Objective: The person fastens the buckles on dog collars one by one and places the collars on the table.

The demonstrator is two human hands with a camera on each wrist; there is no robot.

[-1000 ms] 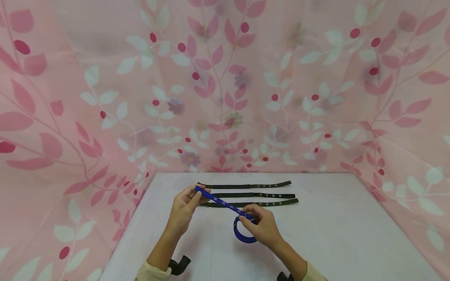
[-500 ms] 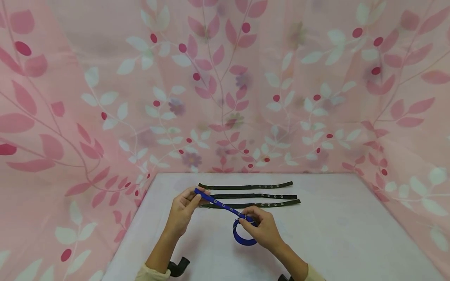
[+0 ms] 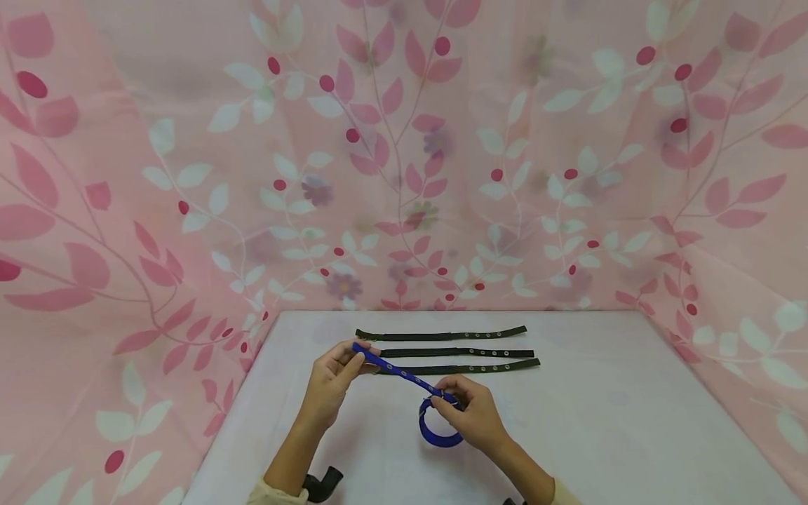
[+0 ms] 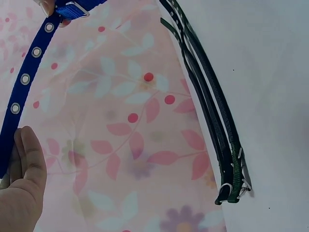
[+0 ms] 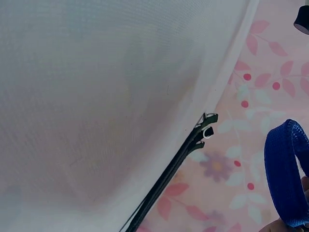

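In the head view, a blue collar (image 3: 396, 369) with metal eyelets slants down from left to right between both hands. My left hand (image 3: 326, 386) pinches its free end between thumb and fingers. My right hand (image 3: 475, 414) pinches it near the buckle, and the rest of the band hangs below in a round loop. In the left wrist view, a metal buckle (image 4: 77, 8) shows at the top, beside fingertips of the right hand, and the strap's end passes behind the left fingers (image 4: 34, 159). The blue loop (image 5: 280, 174) shows at the right wrist view's edge.
Three dark green or black collars (image 3: 435, 353) with eyelets lie side by side near the back of the white table (image 3: 600, 414). Their metal rings (image 4: 227, 187) show in the left wrist view. Pink leaf-patterned cloth (image 3: 404, 210) surrounds the table's back and sides.
Both hands keep their hold on the blue collar. The strap and its loop have sunk slightly, while the dark collars stay in place.
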